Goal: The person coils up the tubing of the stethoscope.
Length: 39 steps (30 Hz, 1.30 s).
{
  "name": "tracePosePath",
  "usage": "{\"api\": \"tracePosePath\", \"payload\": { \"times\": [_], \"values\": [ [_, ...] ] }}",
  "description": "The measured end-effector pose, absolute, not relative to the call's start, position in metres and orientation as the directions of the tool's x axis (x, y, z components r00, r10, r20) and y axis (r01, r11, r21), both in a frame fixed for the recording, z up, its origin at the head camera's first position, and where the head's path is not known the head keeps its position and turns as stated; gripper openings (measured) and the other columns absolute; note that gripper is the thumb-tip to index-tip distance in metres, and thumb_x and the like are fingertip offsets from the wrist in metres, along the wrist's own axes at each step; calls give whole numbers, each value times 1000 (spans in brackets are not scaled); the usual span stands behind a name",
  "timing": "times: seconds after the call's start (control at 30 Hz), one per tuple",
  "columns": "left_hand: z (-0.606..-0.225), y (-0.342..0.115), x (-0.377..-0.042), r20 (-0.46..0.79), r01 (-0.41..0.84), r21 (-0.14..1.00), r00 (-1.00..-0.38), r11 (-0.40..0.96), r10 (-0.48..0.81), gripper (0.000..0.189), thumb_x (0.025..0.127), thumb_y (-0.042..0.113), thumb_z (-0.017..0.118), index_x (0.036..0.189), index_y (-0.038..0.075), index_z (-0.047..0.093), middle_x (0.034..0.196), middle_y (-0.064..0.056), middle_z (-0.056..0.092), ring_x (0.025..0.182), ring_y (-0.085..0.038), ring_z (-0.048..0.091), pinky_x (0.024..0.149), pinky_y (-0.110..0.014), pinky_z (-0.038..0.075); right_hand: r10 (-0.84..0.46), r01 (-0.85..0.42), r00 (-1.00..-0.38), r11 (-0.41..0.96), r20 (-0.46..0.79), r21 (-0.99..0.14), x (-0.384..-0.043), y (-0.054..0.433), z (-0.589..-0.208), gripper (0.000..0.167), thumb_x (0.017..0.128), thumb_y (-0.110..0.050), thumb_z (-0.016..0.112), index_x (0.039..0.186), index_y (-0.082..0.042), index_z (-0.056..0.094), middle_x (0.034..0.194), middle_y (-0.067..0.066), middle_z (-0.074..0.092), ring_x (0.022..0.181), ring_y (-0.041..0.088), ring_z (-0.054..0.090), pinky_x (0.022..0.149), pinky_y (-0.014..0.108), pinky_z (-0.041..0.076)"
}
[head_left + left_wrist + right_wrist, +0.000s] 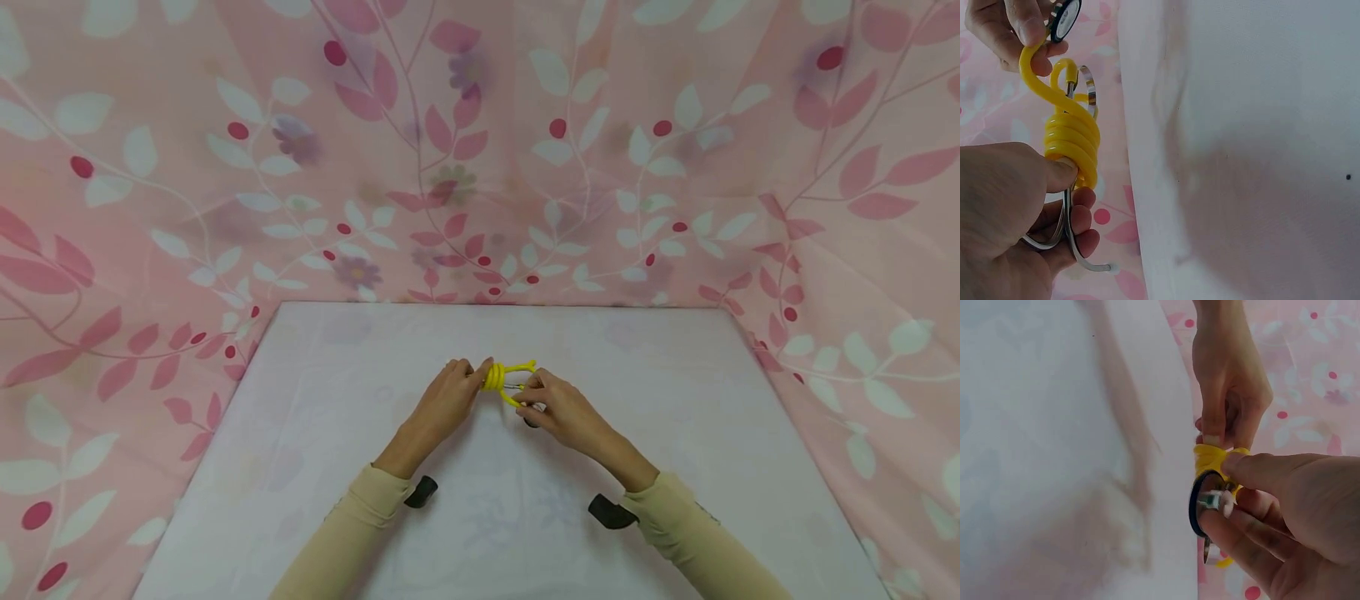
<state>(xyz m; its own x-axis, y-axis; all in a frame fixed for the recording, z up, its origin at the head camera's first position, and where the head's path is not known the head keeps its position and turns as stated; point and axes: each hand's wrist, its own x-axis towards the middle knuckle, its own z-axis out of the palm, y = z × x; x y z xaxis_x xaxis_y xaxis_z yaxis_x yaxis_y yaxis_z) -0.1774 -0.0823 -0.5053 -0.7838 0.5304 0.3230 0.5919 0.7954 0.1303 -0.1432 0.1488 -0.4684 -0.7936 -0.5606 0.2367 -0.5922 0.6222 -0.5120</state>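
1. Hanging behind and at the sides of the counter, pink cloth printed with leaves, flowers and red dots
2. Below it, the pale counter, shadows falling across it
3. Beige sleeves cover both forearms
4. The left hand has thumb and fingers curled around the metal tubes, its thumb against the coil's end; the right hand, fingers bent, pinches the tube near the disc
5. Between the hands, over the counter's far half, the stethoscope
6. Near the cuffs, two black pieces, one per wrist
7. The yellow coil wraps the metal tubes in several turns
8. Beside the right fingers, the dark-rimmed disc
9. Sticking out below the left fingers, a pale ear tip
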Motion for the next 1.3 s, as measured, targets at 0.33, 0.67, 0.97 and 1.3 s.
{"api": "tracePosePath", "payload": {
  "times": [0.33,0.67,0.97,1.3],
  "values": [
    [-507,-81,-175,279,588,122,-794,800,541,49,91,10,69,138,16,57,92,-9,61,80,-21,54,73,-27,53,-567,-670,-742,656,359,-348,-144,146,-471,18,85,-12,76,103,-14,78,93,-3,65,84,12,52,69,25,49],
    [-504,-79,-171,314,643,73,-740,762,594,48,89,4,70,134,14,60,88,-10,61,75,-21,54,75,-29,54,-604,-713,-696,642,388,-281,-148,145,-470,19,88,-15,72,107,-15,76,101,1,64,88,14,57,74,27,55],
    [-503,-78,-168,299,674,72,-718,735,629,49,89,7,71,136,12,59,88,-8,61,75,-17,53,92,-34,53,-596,-719,-693,608,405,-337,-151,146,-471,21,85,-11,74,107,-13,75,100,0,66,87,12,64,78,27,58],
    [-496,-81,-169,274,666,87,-731,741,625,56,88,7,72,140,14,54,92,-9,61,82,-19,58,105,-45,47,-584,-708,-706,608,401,-360,-154,151,-469,23,84,-13,75,107,-12,75,100,-1,70,88,12,68,80,26,58]
  ]
}}
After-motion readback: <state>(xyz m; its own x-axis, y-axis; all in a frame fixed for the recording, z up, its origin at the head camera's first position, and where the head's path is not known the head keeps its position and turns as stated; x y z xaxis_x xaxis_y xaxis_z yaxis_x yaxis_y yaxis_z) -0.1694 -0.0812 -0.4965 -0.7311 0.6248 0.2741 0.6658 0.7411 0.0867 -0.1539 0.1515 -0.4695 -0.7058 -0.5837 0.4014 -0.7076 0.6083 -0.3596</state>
